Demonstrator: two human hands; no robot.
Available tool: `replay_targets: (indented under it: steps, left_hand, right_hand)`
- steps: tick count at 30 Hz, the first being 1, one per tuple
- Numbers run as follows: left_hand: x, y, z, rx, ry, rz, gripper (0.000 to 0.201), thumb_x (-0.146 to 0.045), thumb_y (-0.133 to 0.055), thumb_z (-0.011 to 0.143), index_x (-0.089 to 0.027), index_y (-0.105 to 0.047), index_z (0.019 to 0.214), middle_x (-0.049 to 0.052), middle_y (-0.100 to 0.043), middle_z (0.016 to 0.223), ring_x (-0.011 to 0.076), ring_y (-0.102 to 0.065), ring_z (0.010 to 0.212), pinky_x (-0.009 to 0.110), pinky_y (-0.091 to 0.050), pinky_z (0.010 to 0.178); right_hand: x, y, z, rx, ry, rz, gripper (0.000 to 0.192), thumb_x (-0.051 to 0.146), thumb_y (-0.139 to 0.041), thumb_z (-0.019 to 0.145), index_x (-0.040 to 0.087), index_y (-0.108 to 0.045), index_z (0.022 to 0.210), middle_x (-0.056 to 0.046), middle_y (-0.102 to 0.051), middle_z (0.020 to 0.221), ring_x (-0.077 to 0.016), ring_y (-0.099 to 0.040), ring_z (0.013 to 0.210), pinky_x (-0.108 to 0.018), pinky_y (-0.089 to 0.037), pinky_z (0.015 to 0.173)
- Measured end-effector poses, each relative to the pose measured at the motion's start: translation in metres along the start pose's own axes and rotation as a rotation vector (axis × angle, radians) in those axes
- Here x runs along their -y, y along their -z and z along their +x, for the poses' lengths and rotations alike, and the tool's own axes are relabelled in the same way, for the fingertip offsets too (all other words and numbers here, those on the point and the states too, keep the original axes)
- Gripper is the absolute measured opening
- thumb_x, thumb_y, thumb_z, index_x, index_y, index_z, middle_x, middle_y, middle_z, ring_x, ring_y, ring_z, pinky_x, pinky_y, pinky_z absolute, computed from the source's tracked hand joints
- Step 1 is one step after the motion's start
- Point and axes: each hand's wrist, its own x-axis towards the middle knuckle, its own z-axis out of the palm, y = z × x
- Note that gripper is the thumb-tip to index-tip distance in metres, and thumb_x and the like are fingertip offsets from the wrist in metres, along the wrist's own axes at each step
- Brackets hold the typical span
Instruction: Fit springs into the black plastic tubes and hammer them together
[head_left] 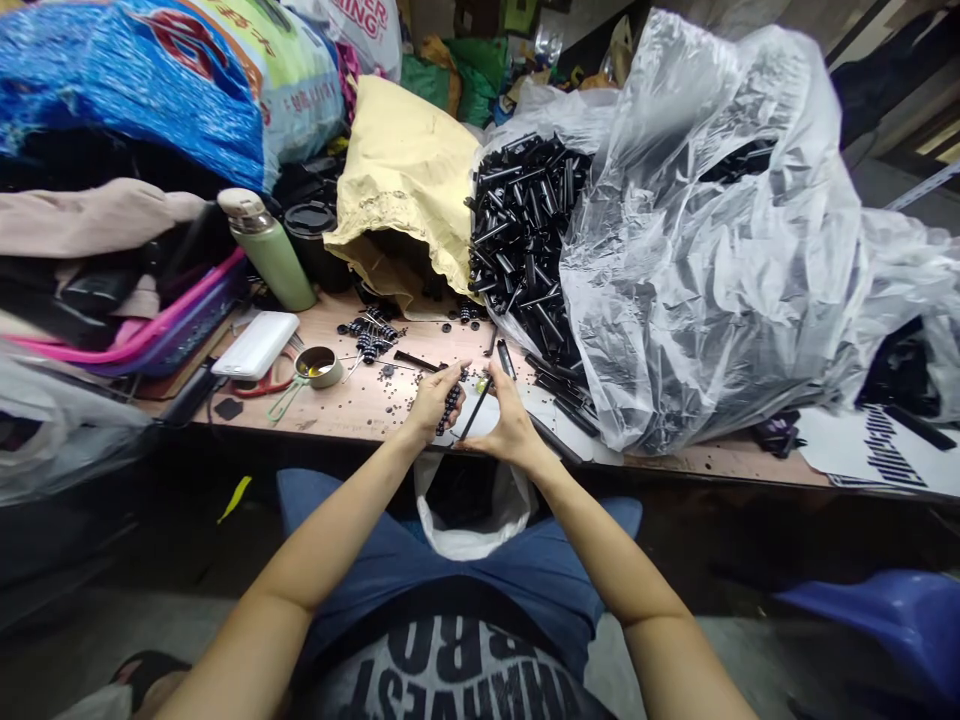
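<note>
My left hand (436, 398) is closed around a stack of small black ring-like pieces (448, 412) at the table's front edge. A thin black stick (416, 361) juts out to the left behind it. Close by, my right hand (510, 418) holds a slim black rod (475, 408) slantwise between thumb and fingers. The rod's lower end is near the table edge; what its tip touches is too small to tell. Black tubes (551, 435) lie beside my right hand on white sheeting. Several stacks of black rings on thin wires (371, 335) lie to the left.
A transparent plastic bag (705, 270) spills black tubes (525, 220) at the right. Behind stands a yellow paper sack (409, 150). Leftward are a green flask (271, 255), a metal cup (318, 367), a white box (256, 344) and a pink basket (161, 315). A white bag (476, 535) hangs open below the edge.
</note>
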Motion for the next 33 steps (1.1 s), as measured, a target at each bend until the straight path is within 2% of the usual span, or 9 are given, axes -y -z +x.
replay_targets:
  steps: [4, 7, 12, 16, 23, 25, 28, 30, 33]
  left_hand:
    - [0.000, -0.008, 0.000, -0.140, 0.029, -0.033, 0.038, -0.042, -0.060, 0.080, -0.012, -0.066, 0.104, -0.003, -0.056, 0.053, 0.0088, -0.049, 0.037, 0.019, -0.037, 0.034]
    - [0.000, -0.013, -0.001, -0.127, 0.046, -0.048, 0.038, -0.045, -0.065, 0.076, -0.011, -0.065, 0.093, -0.002, -0.056, 0.051, 0.0130, -0.054, 0.038, 0.023, -0.044, 0.037]
    - [0.002, -0.018, -0.003, -0.131, 0.104, -0.047, 0.043, -0.052, -0.067, 0.074, -0.013, -0.061, 0.089, -0.004, -0.054, 0.049, 0.0120, -0.054, 0.036, 0.021, -0.044, 0.036]
    - [0.004, -0.021, -0.002, -0.151, 0.155, -0.032, 0.042, -0.053, -0.065, 0.077, -0.012, -0.060, 0.088, -0.003, -0.053, 0.050, 0.0107, -0.054, 0.036, 0.020, -0.045, 0.038]
    - [0.014, -0.011, 0.008, -0.121, 0.197, 0.059, 0.043, -0.053, -0.058, 0.084, -0.012, -0.061, 0.094, -0.001, -0.054, 0.057, 0.0116, -0.056, 0.043, 0.023, -0.049, 0.044]
    - [0.021, -0.007, 0.008, -0.126, 0.114, 0.185, 0.041, -0.050, -0.053, 0.087, -0.012, -0.063, 0.100, 0.003, -0.059, 0.067, 0.0148, -0.061, 0.055, 0.028, -0.053, 0.054]
    - [0.038, 0.001, 0.002, -0.138, -0.238, 0.641, 0.037, -0.036, -0.055, 0.088, -0.015, -0.062, 0.117, 0.009, -0.062, 0.094, 0.0206, -0.062, 0.087, 0.037, -0.053, 0.081]
    - [0.051, 0.008, -0.003, -0.069, -0.453, 1.001, 0.041, -0.026, -0.055, 0.087, -0.016, -0.058, 0.127, 0.012, -0.059, 0.104, 0.0231, -0.056, 0.100, 0.040, -0.048, 0.092]
    - [0.064, 0.019, -0.007, 0.098, -0.587, 1.366, 0.041, -0.015, -0.045, 0.090, -0.014, -0.054, 0.130, 0.014, -0.058, 0.105, 0.0239, -0.054, 0.101, 0.040, -0.047, 0.090]
  right_hand:
    - [0.010, 0.000, 0.006, 0.083, 0.080, -0.127, 0.120, 0.025, -0.082, 0.059, 0.017, -0.005, 0.151, -0.020, -0.029, 0.149, -0.0330, -0.025, 0.140, -0.053, -0.026, 0.115]
    - [0.009, 0.000, 0.008, 0.142, 0.100, -0.130, 0.119, 0.022, -0.080, 0.058, 0.015, -0.006, 0.151, -0.020, -0.030, 0.148, -0.0326, -0.025, 0.141, -0.052, -0.025, 0.116]
    - [0.001, 0.001, 0.008, 0.204, 0.119, -0.059, 0.116, 0.029, -0.080, 0.060, 0.014, -0.008, 0.150, -0.021, -0.025, 0.151, -0.0312, -0.022, 0.142, -0.050, -0.024, 0.117]
    - [-0.004, -0.001, 0.008, 0.200, 0.064, -0.009, 0.118, 0.038, -0.083, 0.057, 0.013, -0.013, 0.149, -0.021, -0.027, 0.150, -0.0307, -0.025, 0.141, -0.048, -0.024, 0.117]
    - [-0.007, -0.011, 0.008, 0.162, -0.033, -0.001, 0.114, 0.031, -0.082, 0.052, 0.016, -0.021, 0.147, -0.016, -0.035, 0.145, -0.0299, -0.033, 0.136, -0.047, -0.027, 0.115]
    - [-0.010, -0.018, 0.006, 0.142, -0.049, -0.031, 0.113, 0.029, -0.081, 0.051, 0.015, -0.021, 0.146, -0.017, -0.035, 0.144, -0.0309, -0.032, 0.135, -0.048, -0.027, 0.114]
    - [-0.019, -0.032, 0.002, 0.097, -0.105, -0.109, 0.108, 0.027, -0.078, 0.054, 0.010, -0.022, 0.145, -0.020, -0.037, 0.142, -0.0328, -0.032, 0.134, -0.050, -0.026, 0.113]
    - [-0.027, -0.037, -0.003, 0.090, -0.142, -0.172, 0.101, 0.025, -0.075, 0.059, 0.006, -0.023, 0.144, -0.023, -0.037, 0.140, -0.0334, -0.032, 0.133, -0.050, -0.026, 0.113]
    - [-0.040, -0.027, -0.017, 0.073, -0.208, -0.322, 0.090, 0.028, -0.074, 0.067, 0.007, -0.029, 0.142, -0.023, -0.039, 0.139, -0.0333, -0.036, 0.129, -0.049, -0.032, 0.107]
